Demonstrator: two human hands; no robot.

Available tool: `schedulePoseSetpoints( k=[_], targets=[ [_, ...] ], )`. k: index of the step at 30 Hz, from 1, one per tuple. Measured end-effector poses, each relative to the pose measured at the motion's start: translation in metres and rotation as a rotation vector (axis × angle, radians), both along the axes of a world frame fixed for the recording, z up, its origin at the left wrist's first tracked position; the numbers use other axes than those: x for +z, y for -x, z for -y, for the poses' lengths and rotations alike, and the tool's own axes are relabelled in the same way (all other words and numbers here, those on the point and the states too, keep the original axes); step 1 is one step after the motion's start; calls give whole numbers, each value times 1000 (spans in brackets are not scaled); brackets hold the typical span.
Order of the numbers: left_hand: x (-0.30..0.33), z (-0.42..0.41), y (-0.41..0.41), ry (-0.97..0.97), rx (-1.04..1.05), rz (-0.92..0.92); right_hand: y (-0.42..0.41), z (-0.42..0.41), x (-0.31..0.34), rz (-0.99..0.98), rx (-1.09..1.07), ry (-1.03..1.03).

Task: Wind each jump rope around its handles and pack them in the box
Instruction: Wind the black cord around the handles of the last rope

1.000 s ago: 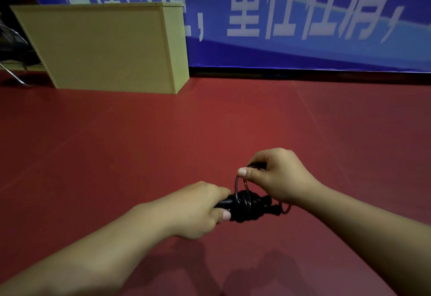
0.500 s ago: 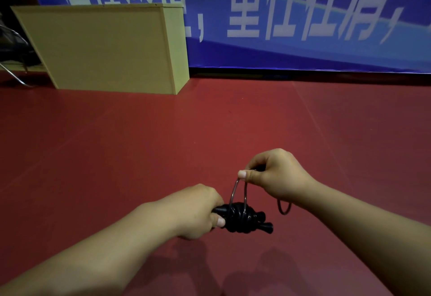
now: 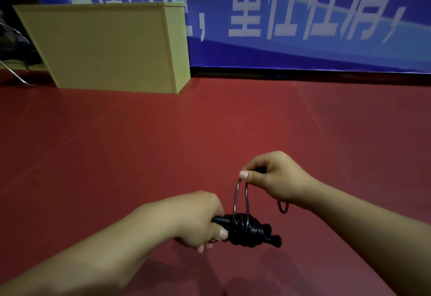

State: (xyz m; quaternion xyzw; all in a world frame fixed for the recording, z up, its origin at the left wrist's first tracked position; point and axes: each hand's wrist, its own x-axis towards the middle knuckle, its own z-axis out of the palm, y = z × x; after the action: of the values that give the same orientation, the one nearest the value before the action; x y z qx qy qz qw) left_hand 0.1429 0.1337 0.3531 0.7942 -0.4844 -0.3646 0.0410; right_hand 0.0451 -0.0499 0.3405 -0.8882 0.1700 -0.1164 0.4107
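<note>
Standing at far left on the red floor [image 3: 116, 146], against the blue banner [image 3: 303, 46] with its large white characters: the tall yellow-tan box [image 3: 105, 48], plain-sided, upright, top not visible from here. Well apart from both hands, near the back wall.

Lower, toward the middle: left hand [image 3: 198, 218] clenched around the butt end of the black handles [image 3: 270, 237], thumb tip pressed against the start of the coils, fingers curled underneath. Held above the floor, roughly level, pointing right and slightly down.

Just right of that thumb: jump rope [image 3: 245, 228], glossy black, wound in a thick lumpy bundle around the handles, several tight overlapping turns catching dull highlights. Short dark handle tip poking out beyond the bundle on the right.

Rising from the bundle: two thin strands of the same cord, close together and nearly parallel, greyish where the light hits, curving up to the right hand.

Further right and higher: right hand [image 3: 277, 177] pinching those strands between thumb and forefinger, remaining fingers folded in. Below its wrist, a small dark arc of slack cord dangling free. Dim shadows of both arms on the floor beneath.
</note>
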Motion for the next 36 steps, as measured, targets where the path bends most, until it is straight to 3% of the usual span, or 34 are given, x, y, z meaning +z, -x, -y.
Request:
schedulePoseSetpoints(
  k=[5, 11, 17, 21, 25, 33, 36],
  targets=[
    [13, -5, -1, 122, -72, -234, 1, 3, -4, -92, 51, -235],
    [23, -14, -12, 427, 70, -609, 1, 8, -1, -10, 118, -556],
    [18, -9, -12, 640, 320, -738, -2, -13, 4, 13, 87, -443],
    [13, -4, -17, 732, 519, -650, -7, -28, 8, -16, 96, -472],
    [5, -2, -23, 700, 556, -456, -6, -34, 11, -62, 139, -484],
    [-6, 1, -30, 519, 407, 207, -5, -36, 13, -185, 114, -515],
    [-9, 3, -33, 503, 417, 308, -6, -39, 15, -206, 91, -619]
  ],
)
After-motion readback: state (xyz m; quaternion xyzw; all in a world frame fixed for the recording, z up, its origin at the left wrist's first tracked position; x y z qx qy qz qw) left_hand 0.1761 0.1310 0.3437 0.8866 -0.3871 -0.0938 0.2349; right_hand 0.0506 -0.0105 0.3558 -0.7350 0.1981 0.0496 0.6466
